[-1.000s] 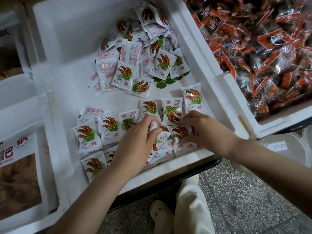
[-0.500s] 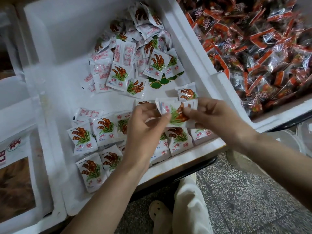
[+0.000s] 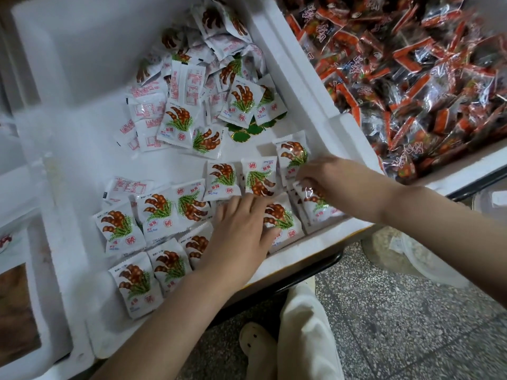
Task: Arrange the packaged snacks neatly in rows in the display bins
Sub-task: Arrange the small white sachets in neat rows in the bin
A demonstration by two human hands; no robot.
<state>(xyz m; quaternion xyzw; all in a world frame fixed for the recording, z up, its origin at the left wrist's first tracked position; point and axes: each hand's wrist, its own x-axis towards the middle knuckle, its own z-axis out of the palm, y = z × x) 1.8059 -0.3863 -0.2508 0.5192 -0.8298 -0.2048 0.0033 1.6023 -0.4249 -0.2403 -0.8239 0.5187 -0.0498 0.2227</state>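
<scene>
White snack packets printed with brown pods and green fronds [image 3: 164, 212] lie in rows around both hands on the floor of a white foam bin [image 3: 68, 133]. A loose heap of them sits beyond the fingertips.

The left hand [image 3: 241, 231] rests palm down, fingers straight and spread over the near row. The right hand [image 3: 332, 179] curls its fingers onto the top edge of one glossy packet [image 3: 318, 208] at the row's right end, pinching it.

Beyond the right hand, a second foam bin [image 3: 315, 86] holds red-and-clear wrapped snacks [image 3: 411, 78]. Speckled terrazzo floor [image 3: 397, 311], a cream trouser leg [image 3: 304, 338] and a pale slipper [image 3: 255, 341] show beneath the forearms.

Each packet bears a red seal and red characters too small to read.
</scene>
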